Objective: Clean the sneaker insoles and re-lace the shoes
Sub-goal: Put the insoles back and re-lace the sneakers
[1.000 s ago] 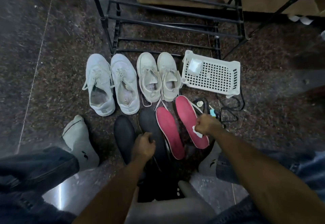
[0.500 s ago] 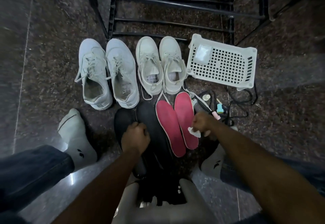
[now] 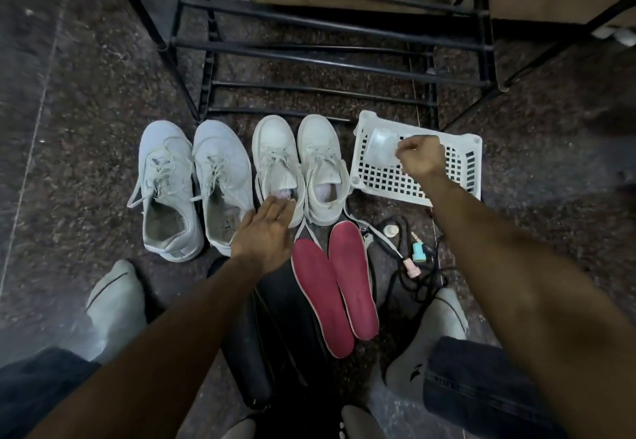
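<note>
Sneaker (image 3: 278, 166) heel lies under left hand (image 3: 265, 232) fingertips.

The left hand (image 3: 265, 233) lies flat-fingered at a white sneaker's (image 3: 278, 168) heel. The right hand (image 3: 418, 156), curled, hovers over the white basket (image 3: 457, 177). Two red insoles (image 3: 335, 287) lie between.

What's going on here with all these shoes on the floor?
A person sits on the floor cleaning sneakers. Two pink insoles lie out in front of two pairs of white sneakers. The left hand reaches, fingers straight, toward a sneaker, while the right hand is over the white basket.
</note>
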### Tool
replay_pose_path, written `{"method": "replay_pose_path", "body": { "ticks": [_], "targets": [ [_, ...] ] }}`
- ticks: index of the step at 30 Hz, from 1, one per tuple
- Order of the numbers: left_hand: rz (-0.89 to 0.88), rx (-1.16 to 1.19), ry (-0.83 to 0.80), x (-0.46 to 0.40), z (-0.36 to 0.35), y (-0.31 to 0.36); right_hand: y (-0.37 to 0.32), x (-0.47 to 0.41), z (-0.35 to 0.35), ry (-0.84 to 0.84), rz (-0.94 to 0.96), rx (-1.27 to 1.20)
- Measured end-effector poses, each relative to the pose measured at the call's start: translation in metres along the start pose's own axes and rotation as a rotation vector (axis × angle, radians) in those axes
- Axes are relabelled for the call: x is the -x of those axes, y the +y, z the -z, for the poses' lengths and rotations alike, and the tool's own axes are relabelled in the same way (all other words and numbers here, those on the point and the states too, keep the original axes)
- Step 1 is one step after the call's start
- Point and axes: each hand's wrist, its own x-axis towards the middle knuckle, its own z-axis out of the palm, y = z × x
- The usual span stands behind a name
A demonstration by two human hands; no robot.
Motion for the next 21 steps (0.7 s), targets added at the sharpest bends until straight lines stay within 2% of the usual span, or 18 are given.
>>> {"method": "replay_pose_path", "body": {
  "ticks": [2,6,8,10,12,14,17,19,21],
  "targets": [
    [-0.003,0.028,-0.035,0.001,-0.006,-0.001,-0.003,-0.007,-0.007,0.003,0.106,0.146],
    [-0.041,0.043,-0.047,-0.001,-0.012,-0.006,0.004,-0.003,-0.028,-0.315,0.316,0.665],
    [-0.05,0.054,-0.047,-0.002,-0.012,-0.01,0.006,0.003,-0.035,-0.351,0.343,0.797],
    [-0.057,0.065,-0.047,-0.002,-0.011,-0.013,0.007,0.014,-0.038,-0.225,0.357,0.706],
    [-0.051,0.08,-0.018,0.0,-0.01,-0.012,0.011,0.037,-0.039,0.001,0.369,0.523],
    [-0.028,0.109,0.047,0.004,-0.012,-0.009,0.019,0.069,-0.042,0.127,0.308,0.353],
    [0.004,0.18,0.157,0.021,-0.021,-0.001,0.044,0.13,-0.056,0.072,0.207,0.408],
    [0.0,0.24,0.213,0.036,-0.027,0.004,0.066,0.167,-0.066,-0.092,0.083,0.531],
    [-0.007,0.301,0.203,0.051,-0.035,0.006,0.089,0.199,-0.075,-0.22,-0.068,0.588]
  ]
}}
